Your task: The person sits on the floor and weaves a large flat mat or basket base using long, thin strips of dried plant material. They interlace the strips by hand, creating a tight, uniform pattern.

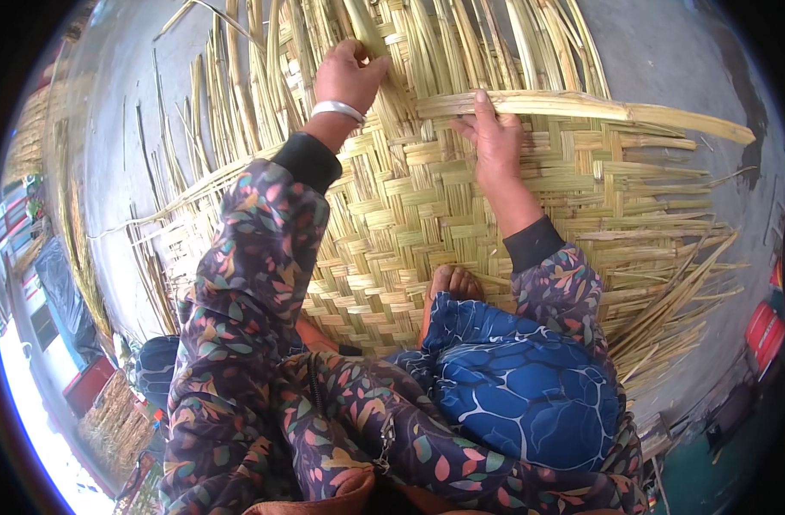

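A woven mat (384, 227) of flattened yellow-green reed strips spreads under both my hands. Near its far edge, my left hand (350, 81) has its fingers curled at an upright reed strip (367, 30), which it grips from the left side. My right hand (498, 142) pinches a broad, pale crosswise reed strip (564, 105), thumb on top and fingers partly hidden beneath. That strip lies over the upright ones and sticks out past the mat's right side. Its left end reaches the uprights beside my left hand.
My bare foot (452, 281) rests on the near part of the mat. Loose strip ends (676, 313) fan out at the right over the grey floor (667, 51). Long unwoven reeds (221, 94) stretch away at the far left. Straw bundles (118, 412) lie at the left rim.
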A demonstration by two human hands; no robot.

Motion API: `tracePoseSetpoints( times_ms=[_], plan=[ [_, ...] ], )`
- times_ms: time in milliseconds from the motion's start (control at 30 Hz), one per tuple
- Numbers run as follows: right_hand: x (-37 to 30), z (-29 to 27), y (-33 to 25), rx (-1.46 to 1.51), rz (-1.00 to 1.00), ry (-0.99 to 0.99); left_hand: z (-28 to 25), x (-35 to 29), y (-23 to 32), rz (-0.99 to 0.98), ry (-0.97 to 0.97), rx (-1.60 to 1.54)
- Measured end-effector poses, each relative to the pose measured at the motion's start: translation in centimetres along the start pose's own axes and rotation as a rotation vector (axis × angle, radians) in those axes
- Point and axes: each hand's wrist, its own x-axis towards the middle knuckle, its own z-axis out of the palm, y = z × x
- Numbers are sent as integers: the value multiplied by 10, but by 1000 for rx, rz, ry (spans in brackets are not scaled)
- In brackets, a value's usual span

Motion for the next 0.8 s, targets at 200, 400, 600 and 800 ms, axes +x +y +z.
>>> tracePoseSetpoints(
  times_ms=[200, 400, 600, 800],
  plan=[
    [6, -4, -2, 43, 114, 5, 40, -39, 17, 198, 392, 138],
    [17, -18, -4, 164, 274, -163, 53, -60, 34, 245, -160, 263],
    [23, -27, -11, 221, 339, -275, 56, -26, 23, 207, -428, 213],
    [16, -64, -59, 59, 258, -81, 63, -21, 27, 116, -454, 207]
  ],
)
